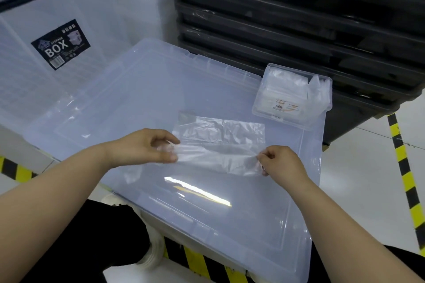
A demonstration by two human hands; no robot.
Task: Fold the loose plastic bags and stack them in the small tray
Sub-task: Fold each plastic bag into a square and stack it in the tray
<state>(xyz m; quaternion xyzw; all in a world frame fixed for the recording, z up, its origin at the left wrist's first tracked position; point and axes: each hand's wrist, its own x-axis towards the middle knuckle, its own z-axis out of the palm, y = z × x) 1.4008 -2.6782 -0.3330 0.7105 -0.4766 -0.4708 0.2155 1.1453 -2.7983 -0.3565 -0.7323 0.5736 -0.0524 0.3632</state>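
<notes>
At the far left stands a clear storage box [27, 89]. Its black label [61, 45] reads "STORAGE BOX" in white; the smaller print and the barcode line are too small to read.

Your left hand [147, 145] is over the middle of the translucent lid [161, 89] that serves as the work surface. The thumb and fingers are curled together and pinch the left end of the plastic bag [218, 145].

The plastic bag stretches between both hands at the centre of the lid. Its near edge is raised in your grip; its far part lies flat on the lid.

Your right hand [280, 161], near the lid's right edge, has its fingers curled in and pinches the right end of the same bag.

The small tray [257, 112] sits on the far right corner of the lid, well apart from the bag in your hands. It contains folded bags [289, 80]. A white label [286, 106] with an orange mark shows on the tray; its text is not legible.

Behind the tray rises a stack of black crates [299, 18]. The floor [358, 167] is pale and glossy, and yellow-and-black hazard tape [404, 167] runs along it at the right and below the lid's near edge.
</notes>
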